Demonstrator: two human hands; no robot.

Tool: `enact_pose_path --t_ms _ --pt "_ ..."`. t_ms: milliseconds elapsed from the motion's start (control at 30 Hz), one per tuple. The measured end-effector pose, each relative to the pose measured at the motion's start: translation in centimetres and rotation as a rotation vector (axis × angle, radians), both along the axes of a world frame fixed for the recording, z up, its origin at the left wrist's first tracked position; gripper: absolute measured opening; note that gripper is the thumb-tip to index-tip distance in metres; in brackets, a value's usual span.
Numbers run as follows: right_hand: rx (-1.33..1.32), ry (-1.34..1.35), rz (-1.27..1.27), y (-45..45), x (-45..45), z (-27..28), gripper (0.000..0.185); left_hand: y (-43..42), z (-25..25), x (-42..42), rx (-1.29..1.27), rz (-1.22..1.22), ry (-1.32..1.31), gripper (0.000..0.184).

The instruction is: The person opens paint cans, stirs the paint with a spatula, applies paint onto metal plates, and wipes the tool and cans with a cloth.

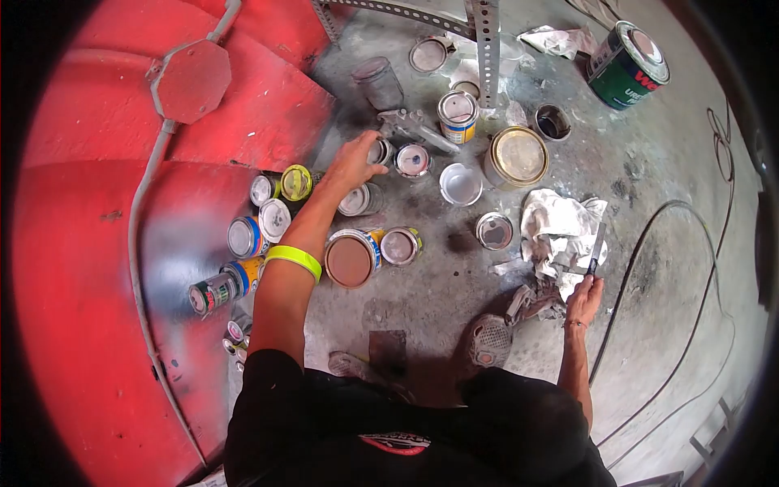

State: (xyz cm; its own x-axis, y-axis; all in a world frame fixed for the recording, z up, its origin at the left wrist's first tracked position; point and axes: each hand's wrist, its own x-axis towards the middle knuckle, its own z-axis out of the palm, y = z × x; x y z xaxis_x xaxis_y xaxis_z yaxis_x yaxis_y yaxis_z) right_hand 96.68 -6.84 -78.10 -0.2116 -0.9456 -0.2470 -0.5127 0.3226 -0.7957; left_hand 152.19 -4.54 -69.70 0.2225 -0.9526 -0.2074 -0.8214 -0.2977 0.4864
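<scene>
My left hand (355,166), with a yellow band on the forearm, reaches forward to a small paint can (379,152). Its thumb and fingers curl around the can's rim. Just below that hand is another grey-lidded can (355,200), and to the right stands a can with a dark spot on its lid (412,161). My right hand (584,300) is closed on the dark handle of a flat-bladed knife (598,246), blade pointing away from me. Beside the blade lies a crumpled white cloth (560,226) with grey stains.
Several cans cluster along the red wall (89,243), near a brown-topped can (349,261). A white cup (461,185), a gold-lidded can (519,157) and a spray gun (418,130) are ahead. A perforated metal post (487,57) stands behind; a hose (641,243) curves right.
</scene>
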Motion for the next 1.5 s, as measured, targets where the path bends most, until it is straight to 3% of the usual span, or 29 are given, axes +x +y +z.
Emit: enact_pose_path --t_ms 100,200,267,400,467,567,667,833,900,933,967,1033,1133,1400,1467,1500 --pt "0.0 -0.032 0.009 -0.3 0.8 0.1 0.027 0.1 -0.1 0.5 0.13 0.173 -0.003 0.064" --pt "0.015 -0.078 0.001 -0.3 1.1 0.6 0.027 0.8 -1.9 2.6 -0.053 0.202 0.06 0.061" --pt "-0.015 -0.034 0.037 -0.4 1.0 0.4 0.027 0.9 -1.4 2.8 0.027 0.499 0.453 0.052" --pt "-0.162 -0.053 0.066 -0.4 0.5 -1.3 0.029 -0.2 -0.4 1.6 0.011 0.573 0.476 0.054" --pt "-0.116 -0.051 0.048 -0.3 0.1 -1.5 0.028 -1.2 0.0 1.1 0.1 0.315 0.226 0.065" --pt "-0.106 -0.152 0.009 -0.3 0.1 -1.3 0.027 -1.8 -5.1 -0.1 0.101 0.165 0.003 0.079" --pt "0.001 -0.216 -0.027 -0.2 1.4 1.4 0.024 -2.3 -2.4 -3.6 0.317 0.235 -0.158 0.083" --pt "-0.042 -0.248 -0.056 -0.2 1.8 2.8 0.023 -2.0 -2.3 -2.1 0.133 0.315 -0.146 0.088" --pt "-0.049 -0.285 -0.066 -0.5 1.9 3.5 0.022 -0.9 -0.4 0.2 -0.035 0.241 -0.204 0.076" --pt "-0.091 -0.281 -0.1 -0.6 2.4 4.2 0.021 0.5 2.2 0.1 -0.079 0.138 -0.17 0.052" --pt "-0.135 -0.278 -0.134 -0.6 2.7 4.5 0.021 1.6 4.5 0.2 -0.074 0.14 -0.174 0.052" --pt "-0.144 -0.291 -0.142 -0.6 2.7 4.4 0.022 3.3 7.6 0.3 0.332 -0.225 0.01 0.056" --pt "-0.134 -0.3 -0.119 -0.9 4.2 5.5 0.021 7.0 7.2 -0.7 0.225 -0.387 -0.166 0.072" --pt "-0.16 -0.322 -0.067 -0.6 4.9 6.7 0.024 7.9 4.9 -0.3 0.214 -0.314 -0.121 0.074" --pt "-0.16 -0.313 -0.056 -0.4 4.6 6.7 0.024 7.8 4.7 -0.3 0.153 -0.067 -0.132 0.065" --pt "-0.16 -0.311 -0.06 -0.3 4.6 6.8 0.024 7.4 5.4 -0.9 0.153 -0.072 -0.131 0.065"
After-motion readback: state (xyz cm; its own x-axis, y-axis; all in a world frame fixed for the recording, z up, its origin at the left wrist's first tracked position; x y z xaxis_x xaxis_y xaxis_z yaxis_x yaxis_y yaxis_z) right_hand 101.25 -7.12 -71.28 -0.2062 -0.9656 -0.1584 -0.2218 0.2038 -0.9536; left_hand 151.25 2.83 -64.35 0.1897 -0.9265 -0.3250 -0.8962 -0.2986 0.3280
